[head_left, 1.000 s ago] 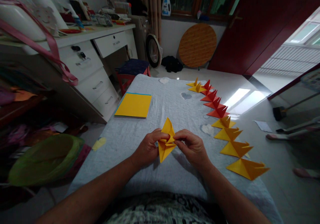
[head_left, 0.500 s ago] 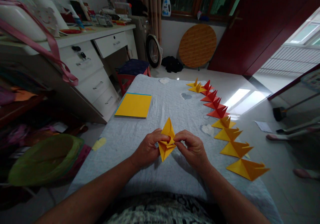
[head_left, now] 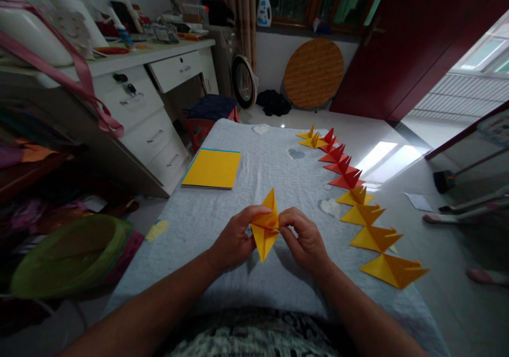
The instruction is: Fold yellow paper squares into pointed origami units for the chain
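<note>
Between my hands, above the cloth-covered table [head_left: 254, 288], is a yellow origami crane [head_left: 265, 235] with one point up and one point down. My left hand [head_left: 234, 239] grips its left side, thumb across the front. At its right edge, my right hand [head_left: 304, 238] pinches a small tip of the paper between thumb and forefinger. A row of folded paper cranes runs along the table's right side, with yellow cranes [head_left: 376, 240] near me, red cranes [head_left: 345, 174] farther back and yellow cranes [head_left: 313, 140] at the far end.
A stack of square paper [head_left: 212, 168], yellow on top, lies at the table's left. Beyond it stand a stool [head_left: 210, 107] and a white desk [head_left: 139, 102]. A green-lined bin [head_left: 71, 256] is on the left. A person's feet [head_left: 477, 276] show at the right.
The crane has turned slightly in my hands, and my left thumb has moved up its front. My right hand keeps its pinch at the right edge.
</note>
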`<state>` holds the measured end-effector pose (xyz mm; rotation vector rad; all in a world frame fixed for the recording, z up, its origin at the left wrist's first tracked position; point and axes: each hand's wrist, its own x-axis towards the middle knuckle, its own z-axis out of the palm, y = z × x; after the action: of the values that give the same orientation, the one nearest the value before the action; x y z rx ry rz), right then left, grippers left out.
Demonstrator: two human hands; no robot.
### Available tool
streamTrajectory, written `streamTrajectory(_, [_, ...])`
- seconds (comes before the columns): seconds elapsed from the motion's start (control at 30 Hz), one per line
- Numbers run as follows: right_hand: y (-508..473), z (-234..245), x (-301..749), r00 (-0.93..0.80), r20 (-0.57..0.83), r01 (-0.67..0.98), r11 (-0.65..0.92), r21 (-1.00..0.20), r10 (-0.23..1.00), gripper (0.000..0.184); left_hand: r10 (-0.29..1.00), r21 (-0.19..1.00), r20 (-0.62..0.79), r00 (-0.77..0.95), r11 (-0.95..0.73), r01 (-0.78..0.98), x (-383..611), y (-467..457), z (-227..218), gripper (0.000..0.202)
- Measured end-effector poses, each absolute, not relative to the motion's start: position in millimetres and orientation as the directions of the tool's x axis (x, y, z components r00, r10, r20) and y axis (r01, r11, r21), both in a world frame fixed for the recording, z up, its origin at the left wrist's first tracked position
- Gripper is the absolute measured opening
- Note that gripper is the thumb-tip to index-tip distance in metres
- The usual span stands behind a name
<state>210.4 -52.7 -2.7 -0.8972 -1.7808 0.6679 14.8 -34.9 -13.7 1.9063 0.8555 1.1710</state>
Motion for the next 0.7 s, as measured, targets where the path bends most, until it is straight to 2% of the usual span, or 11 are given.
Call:
streamTrajectory(0.1, [-52.7, -2.7, 210.3, -0.248, 0.521, 0.279, 0.575, -0.769, 0.817, 0.015, 0.803, 0.809, 0.455, 0.385, -0.554, 0.198, 12.4, -33.2, -15.2, 0.032])
streamTrajectory(0.27, [-52.5, -4.6, 210.5, -0.263, 0.516, 0.294, 0.577, -0.762, 0.815, 0.015, 0.764, 0.754, 0.529, 0.371, -0.623, 0.207, 9.0, -30.5, -15.7, 0.041])
streamTrajectory(0.43, [-52.3, -8.1, 210.5, -0.275, 0.519, 0.314, 0.585, -0.748, 0.81, 0.015, 0.682, 0.698, 0.586, 0.438, -0.699, 0.154, 8.7, -27.6, -10.9, 0.025])
streamTrajectory(0.53, [-52.2, -8.4, 209.9, -0.284, 0.513, 0.325, 0.585, -0.743, 0.81, 0.015, 0.686, 0.703, 0.558, 0.467, -0.69, 0.173, 8.9, -27.6, -8.8, 0.014])
streamTrajectory(0.7, [-53.2, -6.7, 208.4, -0.279, 0.518, 0.287, 0.585, -0.759, 0.809, 0.013, 0.696, 0.701, 0.559, 0.45, -0.687, 0.191, 9.0, -26.7, -9.6, 0.009])
